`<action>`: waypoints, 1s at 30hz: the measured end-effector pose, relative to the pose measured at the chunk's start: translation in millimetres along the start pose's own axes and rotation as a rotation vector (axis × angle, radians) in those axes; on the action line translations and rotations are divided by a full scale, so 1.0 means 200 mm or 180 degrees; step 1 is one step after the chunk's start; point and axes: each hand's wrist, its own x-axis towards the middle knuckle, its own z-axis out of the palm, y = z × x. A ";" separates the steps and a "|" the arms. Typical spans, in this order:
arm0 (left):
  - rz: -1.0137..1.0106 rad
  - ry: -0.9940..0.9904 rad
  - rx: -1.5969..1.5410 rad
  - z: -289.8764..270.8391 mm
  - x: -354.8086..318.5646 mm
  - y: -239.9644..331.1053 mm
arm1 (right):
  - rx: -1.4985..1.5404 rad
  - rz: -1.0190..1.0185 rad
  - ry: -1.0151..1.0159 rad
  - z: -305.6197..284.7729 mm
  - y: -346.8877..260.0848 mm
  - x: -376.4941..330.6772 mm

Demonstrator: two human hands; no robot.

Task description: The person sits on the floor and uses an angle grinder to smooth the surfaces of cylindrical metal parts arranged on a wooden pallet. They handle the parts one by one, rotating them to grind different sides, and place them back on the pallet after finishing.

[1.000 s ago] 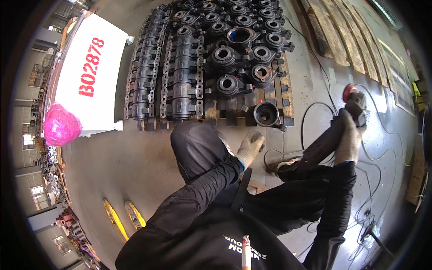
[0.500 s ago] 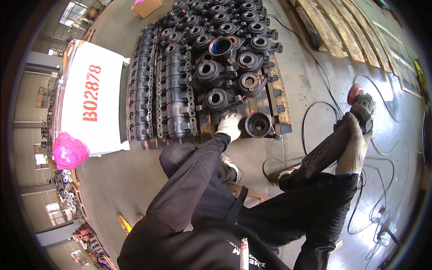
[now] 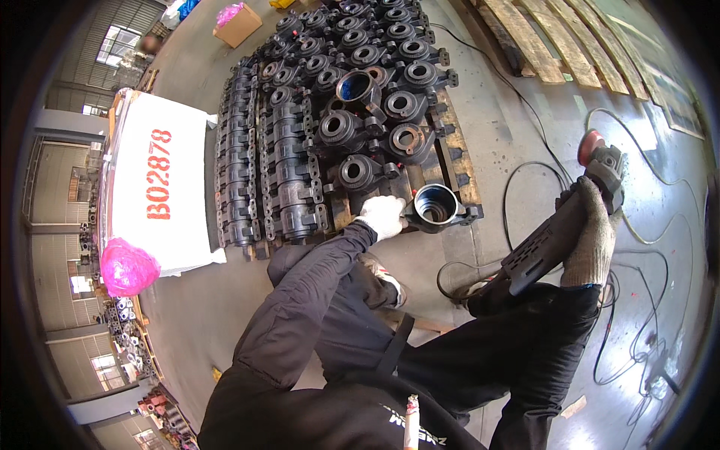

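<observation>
My left hand (image 3: 384, 216), in a white knit glove, is closed on the side lug of a black ring-shaped metal casting (image 3: 453, 208). This casting sits at the near right corner of a wooden pallet (image 3: 463, 161), its round bore facing up and toward me. My right hand (image 3: 594, 234), also gloved, grips a dark angle grinder (image 3: 536, 251) out to the right. The grinder's reddish disc (image 3: 592, 147) points away from me, clear of the castings. Just beyond my left hand lies another black casting (image 3: 358, 174) with a round hole.
Rows of black castings (image 3: 289, 176) fill the pallet. A white-covered crate (image 3: 176, 187) with a pink plastic bundle (image 3: 129, 266) stands left. Black cables (image 3: 510, 202) loop over the floor at right. Wooden slats (image 3: 540, 45) lie far right; a cardboard box (image 3: 238, 28) sits far left.
The near casting has turned and tilted, its bore now showing differently and a lug pointing right. My left hand has moved onto its left lug. The right hand still holds the grinder.
</observation>
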 end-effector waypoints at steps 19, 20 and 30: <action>-0.0845 0.0038 -0.1654 -0.12 0.06 0.06 | -0.0046 0.0067 0.0292 -0.02 -0.03 -0.06; -0.0909 -0.0057 -0.1544 -0.14 0.07 0.07 | -0.0074 0.0018 0.0310 -0.02 -0.03 -0.07; -0.1281 0.0158 -0.2480 -0.06 0.06 0.02 | -0.0078 -0.0029 0.0229 0.00 -0.03 -0.09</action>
